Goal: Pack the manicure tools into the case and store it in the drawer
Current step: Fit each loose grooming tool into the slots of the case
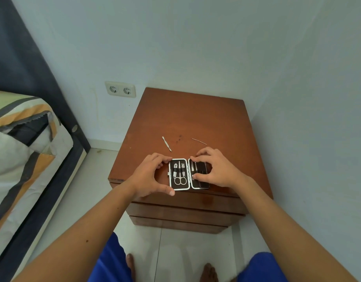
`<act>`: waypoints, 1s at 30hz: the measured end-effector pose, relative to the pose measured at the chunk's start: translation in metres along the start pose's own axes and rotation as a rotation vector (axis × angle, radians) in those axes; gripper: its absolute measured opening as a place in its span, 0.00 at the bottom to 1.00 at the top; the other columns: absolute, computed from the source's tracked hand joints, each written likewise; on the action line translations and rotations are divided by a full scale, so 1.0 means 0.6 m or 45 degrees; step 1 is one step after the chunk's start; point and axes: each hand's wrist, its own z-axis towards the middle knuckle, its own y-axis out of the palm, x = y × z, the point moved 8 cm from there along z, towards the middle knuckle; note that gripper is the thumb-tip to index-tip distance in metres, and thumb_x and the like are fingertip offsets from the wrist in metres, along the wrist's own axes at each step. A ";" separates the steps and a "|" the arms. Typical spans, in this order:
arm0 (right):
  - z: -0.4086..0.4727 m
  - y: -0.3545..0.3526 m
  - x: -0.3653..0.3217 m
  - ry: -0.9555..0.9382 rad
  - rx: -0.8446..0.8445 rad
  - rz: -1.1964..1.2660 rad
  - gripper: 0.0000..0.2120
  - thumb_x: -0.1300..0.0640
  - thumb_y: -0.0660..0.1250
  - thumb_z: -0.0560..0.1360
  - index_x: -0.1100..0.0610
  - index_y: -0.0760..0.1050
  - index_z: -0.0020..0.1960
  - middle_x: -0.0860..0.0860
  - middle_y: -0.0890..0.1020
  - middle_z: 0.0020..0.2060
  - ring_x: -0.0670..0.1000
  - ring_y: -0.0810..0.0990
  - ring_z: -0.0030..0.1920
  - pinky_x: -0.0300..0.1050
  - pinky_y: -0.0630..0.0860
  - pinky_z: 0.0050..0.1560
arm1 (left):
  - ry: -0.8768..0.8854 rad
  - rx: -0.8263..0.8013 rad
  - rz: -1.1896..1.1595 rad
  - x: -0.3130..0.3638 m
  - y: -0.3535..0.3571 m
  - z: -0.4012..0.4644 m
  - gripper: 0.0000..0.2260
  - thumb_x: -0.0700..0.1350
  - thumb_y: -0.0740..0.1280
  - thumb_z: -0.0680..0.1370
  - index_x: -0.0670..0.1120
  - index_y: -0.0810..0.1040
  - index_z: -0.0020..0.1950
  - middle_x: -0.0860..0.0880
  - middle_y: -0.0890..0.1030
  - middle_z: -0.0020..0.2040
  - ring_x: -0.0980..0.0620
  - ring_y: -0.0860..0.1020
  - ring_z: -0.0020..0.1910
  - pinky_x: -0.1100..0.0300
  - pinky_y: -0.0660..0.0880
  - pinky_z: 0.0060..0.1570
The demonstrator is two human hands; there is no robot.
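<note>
A small manicure case (188,174) lies open flat near the front edge of a brown wooden nightstand (195,119). Its left half holds scissors (180,178) and two clippers under black straps. My left hand (150,176) grips the case's left edge between thumb and fingers. My right hand (213,168) rests over the right half, with fingers pressing a slim metal tool into it. Two loose tools lie farther back on the top: a flat cuticle pusher (166,143) and a thin metal pick (199,141).
The nightstand has drawer fronts (185,212) below its top, all closed. A bed with striped bedding (22,151) stands to the left. A double wall socket (120,89) is behind. White walls close in at the back and right. My bare feet stand on the tiled floor.
</note>
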 end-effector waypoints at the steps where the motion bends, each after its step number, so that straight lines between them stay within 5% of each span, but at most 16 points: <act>1: -0.003 0.000 -0.002 -0.004 0.004 -0.009 0.30 0.41 0.76 0.73 0.46 0.77 0.73 0.43 0.72 0.67 0.49 0.67 0.67 0.45 0.64 0.72 | -0.001 0.000 -0.003 0.000 0.000 0.000 0.49 0.65 0.85 0.58 0.56 0.70 0.76 0.60 0.71 0.66 0.65 0.69 0.63 0.69 0.68 0.62; 10: -0.021 0.012 -0.001 0.001 0.030 0.088 0.26 0.44 0.78 0.72 0.45 0.80 0.69 0.44 0.71 0.71 0.50 0.64 0.69 0.47 0.63 0.75 | -0.011 -0.009 0.007 0.006 -0.001 -0.002 0.48 0.64 0.85 0.60 0.55 0.70 0.76 0.59 0.71 0.67 0.61 0.69 0.63 0.65 0.70 0.64; 18: -0.018 -0.005 0.001 -0.016 0.117 0.238 0.24 0.44 0.77 0.72 0.39 0.79 0.67 0.39 0.72 0.67 0.45 0.70 0.70 0.45 0.70 0.68 | -0.013 -0.018 -0.008 0.004 -0.001 -0.002 0.48 0.62 0.85 0.60 0.55 0.70 0.76 0.59 0.71 0.66 0.67 0.67 0.64 0.74 0.66 0.61; 22: 0.021 -0.036 -0.024 -0.033 0.239 0.325 0.18 0.47 0.76 0.75 0.40 0.81 0.64 0.38 0.77 0.61 0.42 0.76 0.60 0.37 0.71 0.57 | -0.023 -0.022 -0.022 0.003 0.002 -0.002 0.49 0.65 0.84 0.60 0.56 0.69 0.76 0.60 0.71 0.66 0.66 0.67 0.64 0.69 0.67 0.63; 30: 0.177 -0.016 -0.069 -0.107 0.053 0.293 0.22 0.54 0.82 0.71 0.49 0.83 0.64 0.45 0.83 0.50 0.46 0.81 0.48 0.37 0.74 0.52 | 0.015 -0.008 0.012 0.004 0.000 -0.001 0.48 0.64 0.84 0.60 0.55 0.70 0.76 0.59 0.71 0.65 0.65 0.67 0.63 0.76 0.65 0.59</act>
